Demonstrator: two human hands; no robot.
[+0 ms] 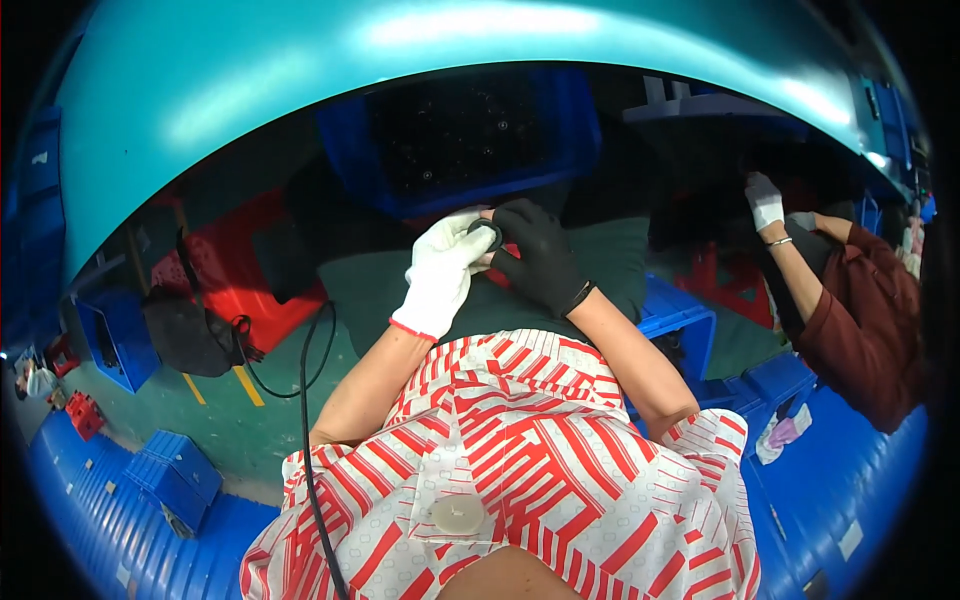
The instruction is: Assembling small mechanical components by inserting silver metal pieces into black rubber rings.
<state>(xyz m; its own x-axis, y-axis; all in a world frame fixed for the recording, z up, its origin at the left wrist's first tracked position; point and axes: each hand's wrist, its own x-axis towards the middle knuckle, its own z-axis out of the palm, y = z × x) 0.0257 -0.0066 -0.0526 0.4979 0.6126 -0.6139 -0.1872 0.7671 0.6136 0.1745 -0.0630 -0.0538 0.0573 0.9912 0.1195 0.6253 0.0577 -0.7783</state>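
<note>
In front of my lap, both hands meet around a small black ring (pixel 496 234). My left hand (pixel 440 268), in a white glove with a red cuff edge, pinches it with the thumb laid across its face. My right hand (pixel 540 257), in a black glove, has its fingers bent around the ring's other side. Parts of the fingers hide one another where the hands touch. Just beyond them a blue bin (pixel 362 172) holds many small dark pieces, too dim to make out singly.
A teal tabletop (pixel 270 85) arches over the bin. At left are a red stool (pixel 235 250), a black bag (pixel 185 330) and a hanging black cable (pixel 304 400). Blue crates (pixel 172 475) stand on both sides. At right sits a co-worker in a maroon sleeve (pixel 860 330) and white gloves.
</note>
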